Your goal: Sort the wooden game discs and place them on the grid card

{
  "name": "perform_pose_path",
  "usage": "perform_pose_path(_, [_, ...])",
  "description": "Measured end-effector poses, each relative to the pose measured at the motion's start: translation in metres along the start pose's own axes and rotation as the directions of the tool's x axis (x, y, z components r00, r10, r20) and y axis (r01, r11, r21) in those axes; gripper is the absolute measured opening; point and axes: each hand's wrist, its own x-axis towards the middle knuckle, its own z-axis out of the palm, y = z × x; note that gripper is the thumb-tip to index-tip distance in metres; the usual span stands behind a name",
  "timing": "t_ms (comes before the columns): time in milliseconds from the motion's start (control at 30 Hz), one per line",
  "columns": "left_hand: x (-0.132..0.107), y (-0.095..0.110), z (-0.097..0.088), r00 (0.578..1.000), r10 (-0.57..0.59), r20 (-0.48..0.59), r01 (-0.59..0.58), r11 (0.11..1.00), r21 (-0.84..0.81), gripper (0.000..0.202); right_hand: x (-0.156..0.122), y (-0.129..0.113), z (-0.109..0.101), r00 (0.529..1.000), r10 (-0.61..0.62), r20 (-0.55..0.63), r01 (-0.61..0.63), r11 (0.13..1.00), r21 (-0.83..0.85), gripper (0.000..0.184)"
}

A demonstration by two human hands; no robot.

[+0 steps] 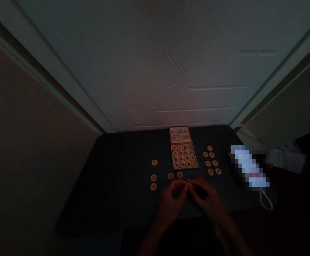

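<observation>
Both hands meet near the front of the dark table. My left hand [173,199] and my right hand [206,196] pinch one small round Chinese chess piece [189,185] between their fingertips; its face is mostly hidden. Just beyond the fingers lie two red-marked pieces [171,176]. Further off is an open box tray [184,156] filled with rows of pieces, some red, most black. Its printed lid [180,135] rests behind it. Three pieces [153,177] lie to the left, and several more pieces [210,163] sit in a loose group to the right.
The dark table [112,177] stands against a pale panel [144,71] with heart patterns. On the right edge lies a bright, blurred-out device [249,167] with a white strap loop [266,201]. A pale cloth-like thing [288,156] is beyond it. The room is dim.
</observation>
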Motion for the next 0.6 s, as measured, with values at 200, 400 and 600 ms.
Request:
perform_pose_path(200, [0.0002,-0.0020,-0.0001,0.999,-0.002,-0.050,0.004,0.999,0.043,0.017,0.0001,-0.0010,-0.0002,1.000,0.008,0.027,-0.009,1.000,0.018,0.023])
perform_pose_path(400, [-0.0006,-0.0028,-0.0013,1.000,-0.011,-0.014,0.011,0.999,0.041,0.018,-0.0004,0.0031,0.0010,0.999,0.045,-0.003,-0.045,0.999,0.000,0.024])
perform_pose_path(600, [-0.0006,-0.0017,-0.0013,1.000,0.019,0.003,-0.019,0.999,0.044,0.017,-0.0002,0.0058,0.0024,0.998,0.049,-0.041,-0.049,0.999,-0.006,0.024])
